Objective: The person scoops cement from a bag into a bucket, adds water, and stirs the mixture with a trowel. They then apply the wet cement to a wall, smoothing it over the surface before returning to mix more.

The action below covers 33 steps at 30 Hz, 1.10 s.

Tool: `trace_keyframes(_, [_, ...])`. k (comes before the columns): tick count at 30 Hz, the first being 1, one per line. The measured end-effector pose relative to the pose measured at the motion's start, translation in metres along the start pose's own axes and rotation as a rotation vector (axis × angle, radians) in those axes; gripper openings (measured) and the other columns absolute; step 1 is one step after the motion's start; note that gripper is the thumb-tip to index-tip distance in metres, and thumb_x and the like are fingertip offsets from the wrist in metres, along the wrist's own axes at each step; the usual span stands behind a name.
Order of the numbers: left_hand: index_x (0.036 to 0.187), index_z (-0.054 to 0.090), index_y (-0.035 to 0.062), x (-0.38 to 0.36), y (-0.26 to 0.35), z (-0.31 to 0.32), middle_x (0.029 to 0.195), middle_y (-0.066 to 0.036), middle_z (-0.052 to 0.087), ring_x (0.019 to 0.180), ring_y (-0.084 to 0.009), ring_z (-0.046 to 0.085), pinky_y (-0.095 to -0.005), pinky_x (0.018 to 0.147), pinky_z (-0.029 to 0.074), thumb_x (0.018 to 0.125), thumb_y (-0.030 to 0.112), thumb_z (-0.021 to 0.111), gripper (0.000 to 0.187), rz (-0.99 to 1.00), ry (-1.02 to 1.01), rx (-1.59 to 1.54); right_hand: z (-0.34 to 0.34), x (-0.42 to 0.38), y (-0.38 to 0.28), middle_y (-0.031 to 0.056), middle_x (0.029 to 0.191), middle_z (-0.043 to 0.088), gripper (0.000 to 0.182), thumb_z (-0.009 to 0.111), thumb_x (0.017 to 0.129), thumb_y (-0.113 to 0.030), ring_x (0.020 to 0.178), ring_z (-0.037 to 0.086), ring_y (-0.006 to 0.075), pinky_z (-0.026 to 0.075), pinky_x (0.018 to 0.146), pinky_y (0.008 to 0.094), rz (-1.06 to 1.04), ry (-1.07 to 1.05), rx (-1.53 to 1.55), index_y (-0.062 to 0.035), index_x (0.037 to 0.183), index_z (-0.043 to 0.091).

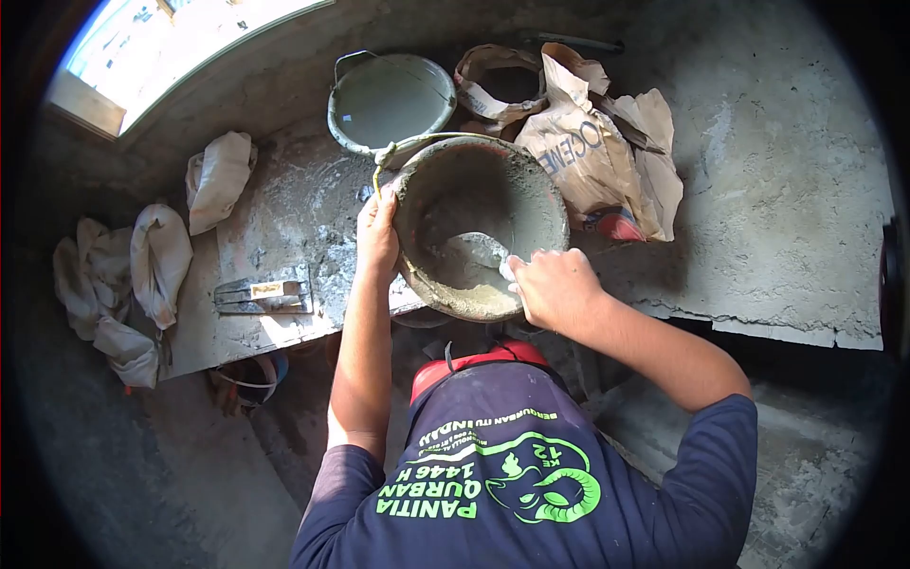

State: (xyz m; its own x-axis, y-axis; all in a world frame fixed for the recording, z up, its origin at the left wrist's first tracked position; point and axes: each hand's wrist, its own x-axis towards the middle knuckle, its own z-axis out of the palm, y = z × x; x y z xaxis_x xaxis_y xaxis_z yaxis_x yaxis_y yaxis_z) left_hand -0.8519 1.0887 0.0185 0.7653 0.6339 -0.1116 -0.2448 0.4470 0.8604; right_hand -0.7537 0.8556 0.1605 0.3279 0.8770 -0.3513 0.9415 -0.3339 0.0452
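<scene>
The dark blue shirt (531,474) carries green print, seen upside down from this view: "PANITIA QURBAN", "1446 H", and "KE 12" inside a ram's-head emblem, with a smaller line above that is too small to read. The paper sack (592,142) shows the partial letters "OCEME".

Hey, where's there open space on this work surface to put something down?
Bare patch on the board between the float and the white bucket. Wide bare concrete ledge right of the cement bags. Crowded: mortar bucket, held by left hand and right hand, tight against the bags.
</scene>
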Motion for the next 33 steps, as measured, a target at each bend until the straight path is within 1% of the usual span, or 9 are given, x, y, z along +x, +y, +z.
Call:
trace_keyframes(3, [0.126,0.063,0.0002,0.000,-0.004,-0.004,0.114,-0.010,0.070,0.100,-0.0168,0.067,-0.0323,0.089,0.054,0.106,0.031,0.052,0.038,-0.003,0.005,0.025,-0.002,0.017,0.013,0.0124,0.081,0.074,0.009,0.070,0.075,-0.016,0.083,0.075,0.0269,0.059,0.071,0.0395,0.034,-0.086,-0.059,-0.0088,0.075,0.075])
trace_keyframes(6, [0.127,0.062,-0.0006,-0.001,0.000,-0.001,0.116,-0.011,0.070,0.102,-0.0179,0.067,-0.0330,0.091,0.053,0.106,0.030,0.052,0.039,-0.011,-0.011,0.062,-0.023,0.028,0.020,0.0125,0.080,0.074,0.009,0.070,0.075,-0.016,0.081,0.075,0.0262,0.058,0.068,0.0390,0.017,-0.055,-0.093,-0.0090,0.075,0.075])
trace_keyframes(9, [0.128,0.061,-0.0010,0.000,0.003,0.007,0.117,-0.012,0.070,0.103,-0.0191,0.068,-0.0332,0.093,0.054,0.106,0.028,0.051,0.038,-0.003,-0.019,0.048,-0.024,0.038,0.018,0.0110,0.078,0.073,0.010,0.069,0.075,-0.018,0.078,0.074,0.0248,0.057,0.065,0.0381,-0.108,0.210,-0.175,-0.0102,0.073,0.075])
trace_keyframes(11, [0.127,0.061,-0.0009,0.001,0.006,0.015,0.116,-0.012,0.070,0.102,-0.0190,0.068,-0.0328,0.092,0.054,0.106,0.028,0.051,0.037,0.032,-0.016,0.064,-0.019,0.056,0.024,0.0100,0.081,0.069,0.017,0.066,0.081,-0.020,0.076,0.070,0.0241,0.055,0.065,0.0363,-0.214,0.391,-0.396,-0.0070,0.091,0.071])
trace_keyframes(13, [0.126,0.061,-0.0009,0.005,0.001,0.012,0.115,-0.011,0.070,0.102,-0.0184,0.068,-0.0326,0.091,0.055,0.106,0.027,0.051,0.036,0.034,-0.044,0.062,-0.012,0.066,0.034,0.0094,0.081,0.068,0.016,0.066,0.081,-0.020,0.076,0.069,0.0242,0.054,0.064,0.0357,-0.238,0.418,-0.429,-0.0072,0.088,0.071])
trace_keyframes(19, [0.125,0.061,-0.0012,0.005,0.001,0.010,0.116,-0.012,0.070,0.103,-0.0179,0.068,-0.0313,0.092,0.053,0.106,0.026,0.051,0.035,0.036,-0.017,0.083,-0.027,0.043,0.034,0.0137,0.080,0.073,0.012,0.066,0.079,-0.016,0.081,0.073,0.0258,0.057,0.068,0.0389,-0.260,-0.045,-0.260,-0.0084,0.077,0.075])
trace_keyframes(24, [0.125,0.062,-0.0009,0.001,-0.002,0.013,0.115,-0.009,0.069,0.101,-0.0156,0.065,-0.0309,0.092,0.051,0.107,0.024,0.050,0.034,0.057,-0.003,0.046,-0.043,0.043,0.035,0.0186,0.088,0.074,0.023,0.074,0.076,-0.023,0.090,0.073,0.0337,0.058,0.082,0.0443,0.021,-0.311,0.010,-0.0043,0.089,0.077])
trace_keyframes(28, [0.125,0.063,-0.0012,-0.001,-0.007,0.004,0.113,-0.009,0.070,0.100,-0.0155,0.065,-0.0310,0.092,0.051,0.107,0.024,0.050,0.034,0.041,0.011,0.030,-0.036,0.050,0.035,0.0180,0.096,0.074,0.029,0.074,0.078,-0.023,0.095,0.071,0.0346,0.056,0.087,0.0450,0.123,-0.280,0.295,-0.0102,0.104,0.078])
trace_keyframes(33, [0.128,0.060,-0.0023,0.002,-0.008,-0.005,0.117,-0.013,0.070,0.102,-0.0203,0.068,-0.0338,0.092,0.054,0.106,0.026,0.051,0.037,0.040,-0.006,0.054,-0.039,0.036,0.021,0.0183,0.090,0.074,0.025,0.070,0.082,-0.025,0.090,0.071,0.0359,0.057,0.082,0.0473,0.157,-0.107,0.236,-0.0147,0.103,0.079])
